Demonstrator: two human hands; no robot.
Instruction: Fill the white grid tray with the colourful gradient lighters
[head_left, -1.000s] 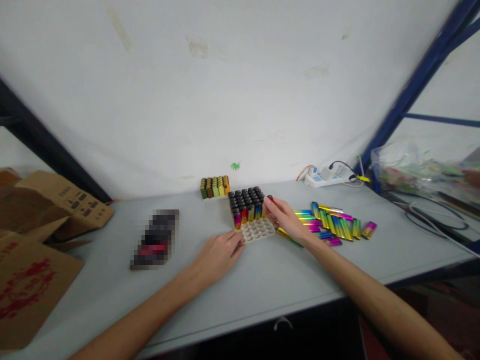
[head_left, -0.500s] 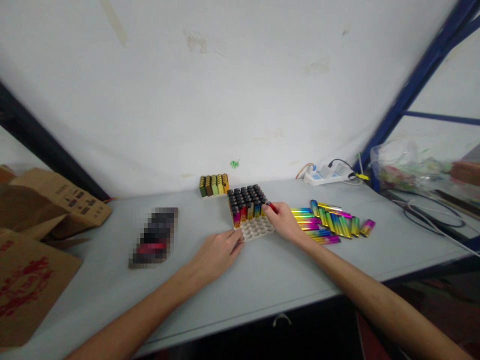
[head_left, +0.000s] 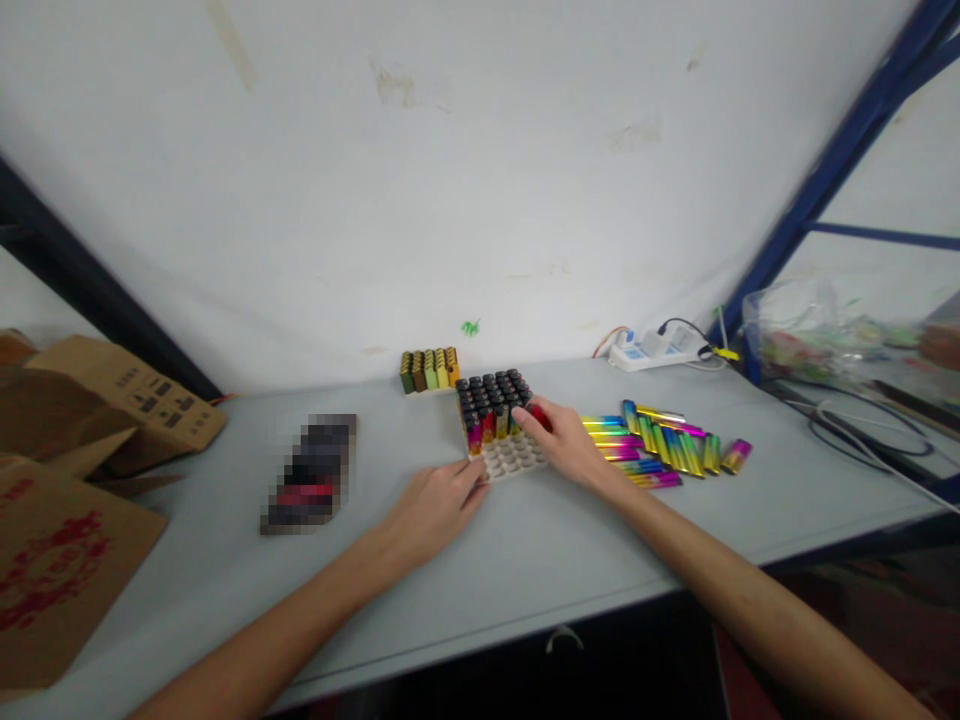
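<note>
A white tray with round holes (head_left: 517, 460) holds rows of upright lighters (head_left: 493, 400) with black tops and shiny coloured bodies. My left hand (head_left: 442, 500) rests on the table with its fingers closed on the tray's near left corner. At the tray's right side, my right hand (head_left: 559, 437) is closed around a red lighter (head_left: 538, 414), close beside the standing ones. The fingers partly hide that lighter, and I cannot tell whether its base sits in a hole. The front rows of holes show bare. More shiny multicoloured lighters (head_left: 675, 447) lie loose to the right of my right hand.
Against the wall stands a smaller block of green, brown and yellow lighters (head_left: 430, 370). A white power strip (head_left: 652, 350) with plugs and cables lies at the back right. Cardboard boxes (head_left: 67, 560) occupy the left end, near a blurred-out dark object (head_left: 311, 475).
My right hand has shifted slightly left, bringing the red lighter against the row of standing lighters. My left hand has stayed at the tray's corner.
</note>
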